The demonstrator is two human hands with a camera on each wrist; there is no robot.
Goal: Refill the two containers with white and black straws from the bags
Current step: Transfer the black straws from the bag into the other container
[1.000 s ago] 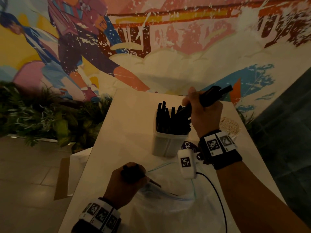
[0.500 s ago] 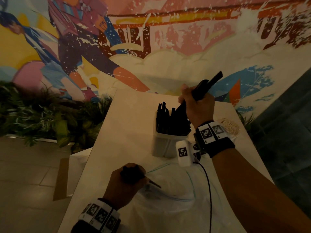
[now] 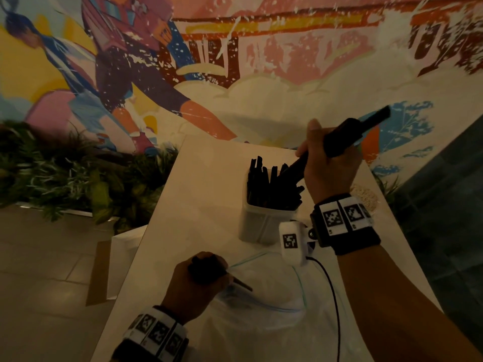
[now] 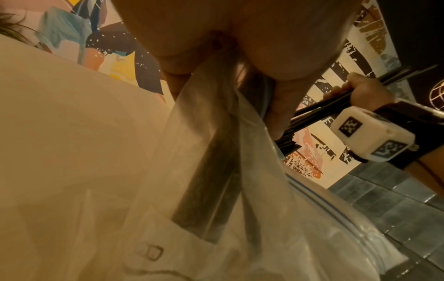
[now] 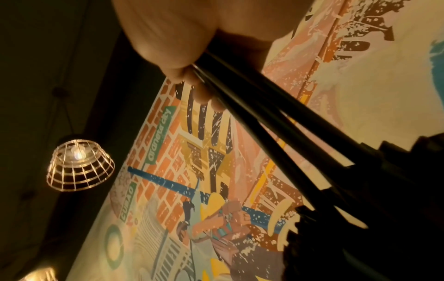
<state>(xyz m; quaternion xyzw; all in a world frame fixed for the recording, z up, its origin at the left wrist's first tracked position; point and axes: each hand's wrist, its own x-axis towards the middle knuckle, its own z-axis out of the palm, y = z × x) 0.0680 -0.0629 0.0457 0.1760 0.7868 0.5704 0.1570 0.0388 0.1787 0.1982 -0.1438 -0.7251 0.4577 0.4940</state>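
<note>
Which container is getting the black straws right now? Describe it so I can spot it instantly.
Start at the pale table below the painted wall. Near its middle stands a translucent plastic container, just left of the right hand. It alone is packed with upright black straws, unlike the flat clear bag lying nearer the person.

It looked like a café or casual eatery. A large painted mural (image 3: 235, 61) of comic-style figures and brick buildings filled the wall from 10 to 2 o'clock, with the words "araneta city" on a green sign in the right wrist view. A wire-cage pendant lamp (image 5: 80, 165) glowed under a dark ceiling. Leafy plants (image 3: 65, 178) lined the wall's foot at 9 o'clock beside a tiled floor (image 3: 47, 283), and a container of black straws (image 3: 271, 189) stood on a pale table (image 3: 198, 199) at 12 o'clock.
</note>
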